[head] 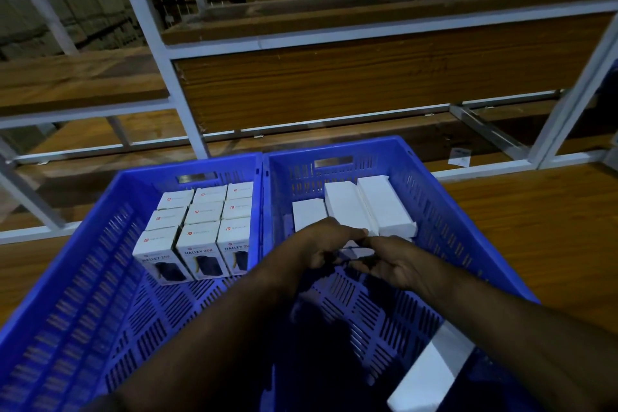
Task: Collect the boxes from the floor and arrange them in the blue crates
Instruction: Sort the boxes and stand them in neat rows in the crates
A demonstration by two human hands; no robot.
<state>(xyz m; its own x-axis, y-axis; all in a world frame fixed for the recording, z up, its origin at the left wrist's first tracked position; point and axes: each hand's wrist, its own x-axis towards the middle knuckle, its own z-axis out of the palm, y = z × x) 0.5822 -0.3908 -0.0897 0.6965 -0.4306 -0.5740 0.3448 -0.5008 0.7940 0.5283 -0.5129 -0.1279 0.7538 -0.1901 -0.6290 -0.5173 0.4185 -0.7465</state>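
Note:
Two blue slotted crates stand side by side on the wooden floor. The left crate point(83, 244) holds several upright white boxes printed "HALLEY 20K" point(197, 254) in rows at its far end. Along the far wall of the right crate point(448, 211) lie three plain white boxes point(384, 204). Both of my hands are inside the right crate. My left hand point(329, 239) and my right hand point(394, 261) together hold a white box point(359, 251) by its ends, just in front of the laid boxes. The fingers hide most of it.
Another white box point(431, 375) lies at the near right corner of the right crate. White metal shelving frames point(180, 84) with wooden boards stand right behind the crates. Wooden floor point(535, 217) stretches to the right.

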